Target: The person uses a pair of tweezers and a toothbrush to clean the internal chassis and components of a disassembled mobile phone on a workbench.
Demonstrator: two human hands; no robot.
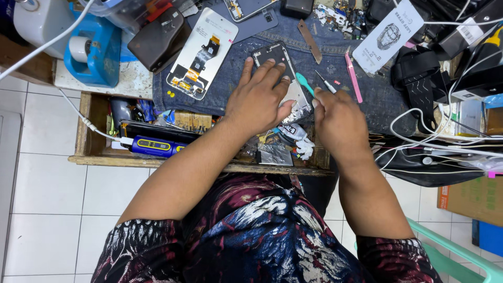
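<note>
Opened black rectangular phone body [277, 60]: long axis away from wearer, pinned under flat open left hand [258, 99]; right hand [338, 123] beside it, closed on thin metal tool [326, 83].

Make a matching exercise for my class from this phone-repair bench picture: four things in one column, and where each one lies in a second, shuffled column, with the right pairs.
Things
1. opened black phone frame
2. teal plastic pry tool
3. pink plastic pry stick
4. blue handheld meter

Places
A. in the wooden drawer below the bench edge
B. under the fingers of the left hand
C. on the denim cloth, right of the right hand
D. between the two hands, beside the phone

Pairs: 1-B, 2-D, 3-C, 4-A
</note>
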